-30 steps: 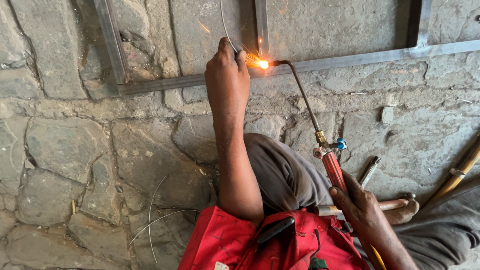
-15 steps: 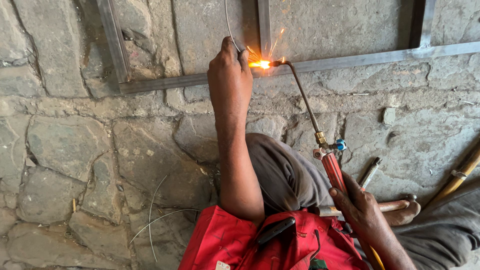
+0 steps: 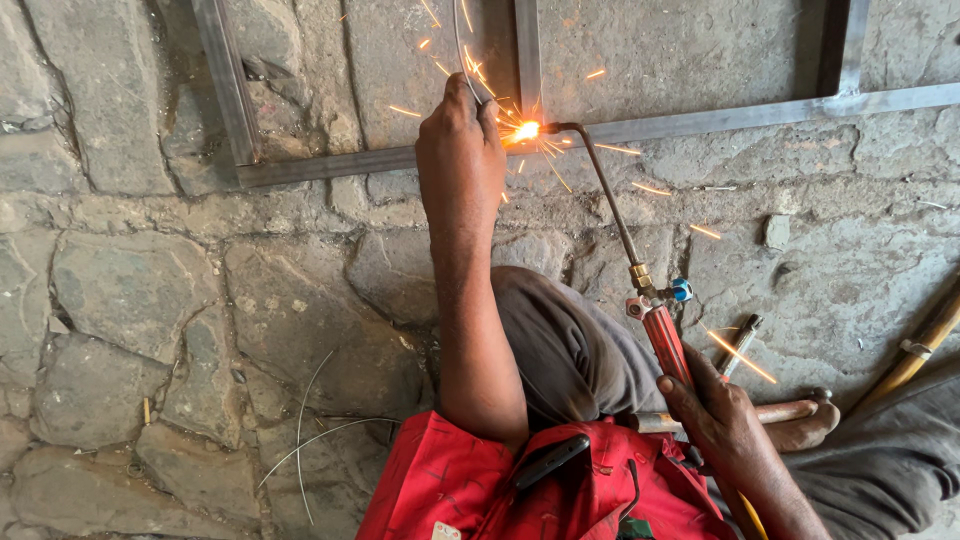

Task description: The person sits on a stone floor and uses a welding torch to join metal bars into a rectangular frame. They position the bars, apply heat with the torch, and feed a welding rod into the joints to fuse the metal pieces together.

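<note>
Stone paving point(image 3: 150, 300), grey and cracked into irregular slabs, fills the whole view beneath me. On it, along the upper edge, lies a grey steel frame of flat bars point(image 3: 700, 122), with one long bar running across and shorter uprights meeting it. Nearer me are my bent knee in grey trousers point(image 3: 570, 345) and the red cloth point(image 3: 470, 490) over my lap.

My right hand point(image 3: 725, 425) is closed around the red handle of a gas torch with a brass fitting and a long bent metal neck point(image 3: 655, 320); the neck reaches up to the frame and its tip sits at the joint where an upright meets the long bar. A bright orange flame point(image 3: 526, 130) burns there and sparks scatter over the stone around it.

My left hand point(image 3: 460, 140) is stretched out to the same joint, just left of the flame, fingers pinched together on a thin silver filler wire point(image 3: 458, 45) that rises toward the top edge.

Two loose thin wires point(image 3: 305, 440) lie curved on the stone by the lower left, well apart from the joint.
</note>
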